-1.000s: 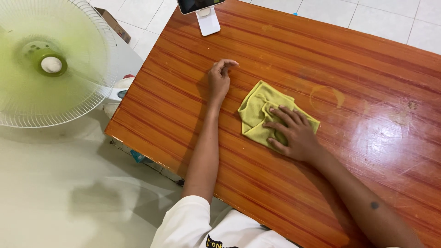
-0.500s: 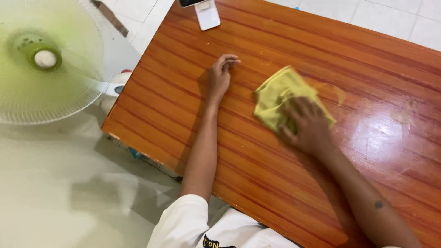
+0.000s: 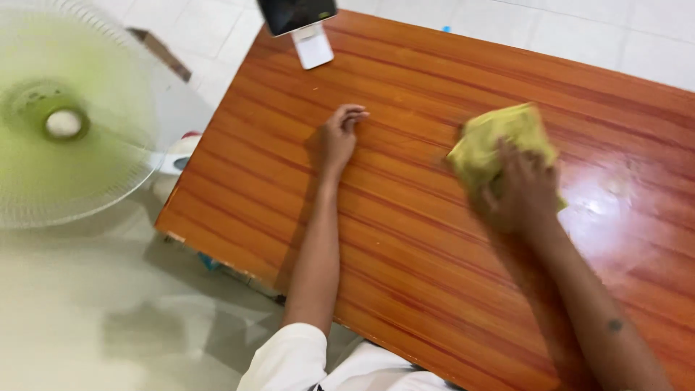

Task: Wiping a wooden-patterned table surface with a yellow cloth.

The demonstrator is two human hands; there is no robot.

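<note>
Now, from the head camera, your right hand (image 3: 523,190) lies flat on the yellow-green cloth (image 3: 499,141), fingers spread and pressing it onto the wooden table (image 3: 405,239); the hand is blurred, so you cannot tell whether any finger curls around the fabric. The cloth sits toward the far right part of the tabletop, beside a bright glare patch, with bare wood all around it. Your left hand (image 3: 337,137) rests on the table well apart from the cloth, fingers loosely curled with the tips close together, holding nothing. The table's near-left edge runs diagonally past your left forearm, and beyond it is pale floor. At the far edge stands a phone (image 3: 297,13) on a white stand (image 3: 313,47), well clear of both hands. Off the left edge a green fan (image 3: 65,123) spins behind its wire guard, near the table's corner. White tiled floor (image 3: 579,29) shows past the far edge. Compared with half a second ago, the cloth and your right hand have slid farther right and slightly away from you, widening the open wood between your two hands; your left hand sits in much the same spot near the table's left half.
</note>
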